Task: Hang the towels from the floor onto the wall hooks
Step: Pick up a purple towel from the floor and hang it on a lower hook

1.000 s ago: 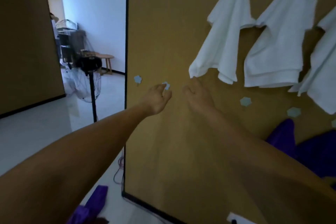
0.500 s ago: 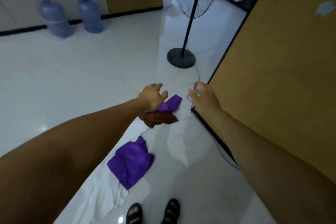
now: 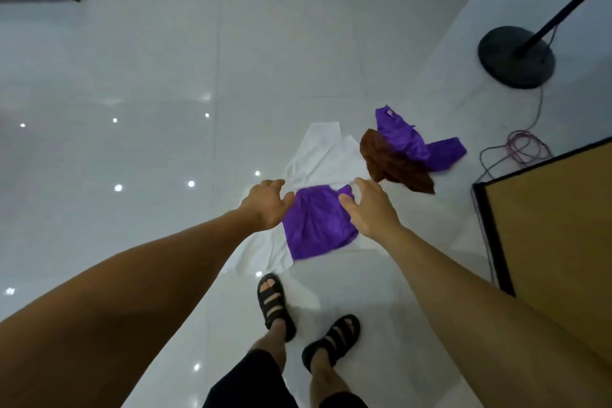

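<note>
While the nearest purple towel [image 3: 314, 228] lies flat on the floor [image 3: 132, 76] atop a white towel [image 3: 318, 156], both hands hover at its edges: the left hand [image 3: 268, 205] at 9 o'clock, the right hand [image 3: 371, 209] at 2 o'clock, each with fingers spread and gripping nothing. Pick-up looks to be the step in hand; next, pinch only the purple cloth, leaving the white. A brown towel [image 3: 394, 166] and a second purple towel [image 3: 407, 139] lie at 1 o'clock

Fan stand base [image 3: 516, 56]: upper right. Coiled cable [image 3: 526, 147]: below it, just beside the tan panel [image 3: 556, 225] (right edge). Black sandals [image 3: 275, 305]: bottom centre.
</note>
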Available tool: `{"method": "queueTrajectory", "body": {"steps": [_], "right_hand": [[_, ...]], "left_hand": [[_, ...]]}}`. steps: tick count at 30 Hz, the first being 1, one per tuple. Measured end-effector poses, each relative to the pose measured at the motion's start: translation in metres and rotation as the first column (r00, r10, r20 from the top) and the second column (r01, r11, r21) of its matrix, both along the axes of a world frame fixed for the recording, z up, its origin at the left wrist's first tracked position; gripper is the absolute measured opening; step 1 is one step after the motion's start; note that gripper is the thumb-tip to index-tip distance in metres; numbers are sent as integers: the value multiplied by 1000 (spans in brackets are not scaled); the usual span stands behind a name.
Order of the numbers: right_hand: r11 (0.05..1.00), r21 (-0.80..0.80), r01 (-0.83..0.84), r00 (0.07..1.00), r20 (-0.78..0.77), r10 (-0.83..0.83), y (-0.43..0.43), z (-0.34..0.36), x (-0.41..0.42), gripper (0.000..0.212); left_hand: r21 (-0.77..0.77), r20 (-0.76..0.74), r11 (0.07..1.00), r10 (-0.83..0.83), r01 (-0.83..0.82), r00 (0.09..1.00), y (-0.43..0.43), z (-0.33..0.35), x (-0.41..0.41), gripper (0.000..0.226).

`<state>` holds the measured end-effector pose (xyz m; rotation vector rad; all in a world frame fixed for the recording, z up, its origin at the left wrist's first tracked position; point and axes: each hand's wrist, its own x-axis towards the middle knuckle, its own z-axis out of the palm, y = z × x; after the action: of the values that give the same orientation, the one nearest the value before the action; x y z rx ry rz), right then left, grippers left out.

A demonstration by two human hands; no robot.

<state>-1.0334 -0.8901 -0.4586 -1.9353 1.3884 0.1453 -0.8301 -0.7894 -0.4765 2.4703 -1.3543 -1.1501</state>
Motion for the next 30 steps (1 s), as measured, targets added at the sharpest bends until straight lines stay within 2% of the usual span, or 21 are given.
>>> {"method": "queueTrajectory", "body": {"steps": [5,8,10,20,23,27,28,30], "right_hand": [[999,45,13,997,-78,-9,-6,-79,26,61],[993,101,55,989,-142,-40,-12,-148,21,59],[987,140,80,983,-174,-55,-17,-201,14,59],[973,187,133,955,-285,-76,-57,-480,-34,67],[977,177,121,957,-282,-67,-62,-541,-49,73],[981,196,13,949,-311,49,-59,-593,-59,85],[983,185,11,944,-327,51,-56,-599,-60,77],[992,124,29,946,-323,12,-53,-600,-60,44]], "left_hand": [[22,-59,1000,15,-14,998,-7,-80,18,57],[18,-123,1000,0,2,992,-15,-143,9,48],[46,-141,999,8,-1,990,-16,-192,0,51],[56,-105,997,-51,57,993,-65,-458,-43,55],[44,-77,996,-80,83,994,-83,-513,-51,55],[27,-64,995,-99,101,993,-90,-554,-62,54],[28,-68,994,-99,101,993,-90,-558,-66,54],[53,-83,993,-105,109,991,-88,-559,-72,58]]}}
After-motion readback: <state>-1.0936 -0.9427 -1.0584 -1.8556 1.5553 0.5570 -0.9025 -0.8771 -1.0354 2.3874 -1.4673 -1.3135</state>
